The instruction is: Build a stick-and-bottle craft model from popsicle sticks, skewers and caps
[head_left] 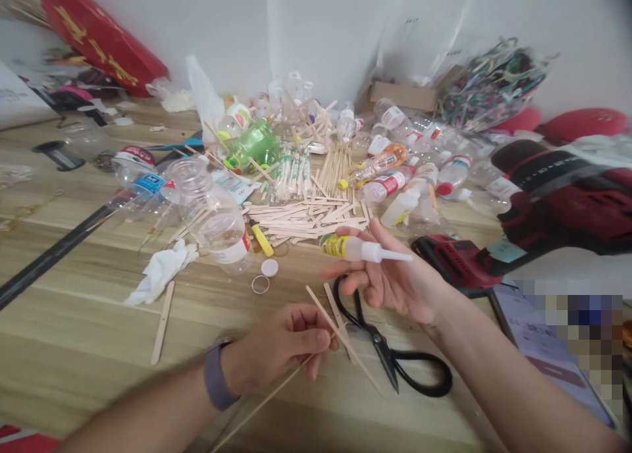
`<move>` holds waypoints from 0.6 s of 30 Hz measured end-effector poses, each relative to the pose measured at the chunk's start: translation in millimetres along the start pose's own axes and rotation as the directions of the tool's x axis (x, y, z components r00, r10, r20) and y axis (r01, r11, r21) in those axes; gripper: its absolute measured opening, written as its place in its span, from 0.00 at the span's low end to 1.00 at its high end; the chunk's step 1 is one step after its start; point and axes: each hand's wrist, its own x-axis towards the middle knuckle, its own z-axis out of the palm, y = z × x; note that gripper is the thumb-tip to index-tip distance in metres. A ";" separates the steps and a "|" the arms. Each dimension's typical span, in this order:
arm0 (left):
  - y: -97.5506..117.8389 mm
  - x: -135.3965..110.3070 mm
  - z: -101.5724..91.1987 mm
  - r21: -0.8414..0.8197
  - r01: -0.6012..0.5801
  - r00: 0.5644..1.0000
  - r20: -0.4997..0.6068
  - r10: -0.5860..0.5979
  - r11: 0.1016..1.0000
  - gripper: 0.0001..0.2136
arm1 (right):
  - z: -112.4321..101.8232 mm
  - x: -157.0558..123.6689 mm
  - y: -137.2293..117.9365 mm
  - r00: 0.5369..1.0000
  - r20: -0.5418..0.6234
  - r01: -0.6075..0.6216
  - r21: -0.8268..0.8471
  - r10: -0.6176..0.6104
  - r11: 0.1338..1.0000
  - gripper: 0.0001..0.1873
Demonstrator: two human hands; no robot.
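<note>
My left hand (301, 338) is closed, its thumb and fingers pinching a thin wooden craft stick (363, 367) together with a long thin bamboo skewer (261, 403) that runs down toward the lower left. The two cross near the fingertips. My right hand (390, 282), palm turned up, holds a small glue bottle (345, 247) with a yellow label; its white nozzle points right. On the table just behind the pinched pieces lies another craft stick (333, 301). Black-handled scissors (378, 341) lie beneath and beside my right hand.
Loose craft sticks (291, 219) are piled mid-table. A clear plastic jar (217, 226), a yellow-handled screwdriver (261, 239) and a white tissue (162, 272) are left of them. Plastic bottles (390, 183) crowd the back right. A red-black power drill (543, 209) stands at the right.
</note>
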 end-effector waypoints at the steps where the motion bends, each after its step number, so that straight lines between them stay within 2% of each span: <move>1: -0.3 -0.2 -0.1 -0.002 0.003 1.000 0.010 -0.003 1.000 0.17 | 2.8 4.1 -1.9 1.000 -0.017 -0.005 -0.011 0.005 1.000 0.27; 7: -1.6 -2.0 0.5 0.030 0.021 1.000 0.015 -0.021 0.999 0.19 | 8.8 37.8 -1.8 0.994 -0.106 -0.040 -0.091 0.030 0.995 0.33; 11: -1.9 -2.3 -0.1 0.032 0.037 0.999 0.007 -0.037 0.999 0.20 | 4.5 59.5 7.3 0.983 -0.151 -0.131 -0.161 0.106 0.978 0.37; 14: -2.0 -1.6 0.3 0.006 0.035 0.999 0.018 -0.035 0.999 0.19 | 3.3 66.2 12.2 0.977 -0.173 -0.161 -0.198 0.127 0.967 0.37; 18: -1.1 -1.0 2.3 -0.009 0.023 1.000 0.003 -0.023 1.000 0.18 | 3.2 65.1 13.2 0.978 -0.186 -0.146 -0.269 0.097 0.952 0.34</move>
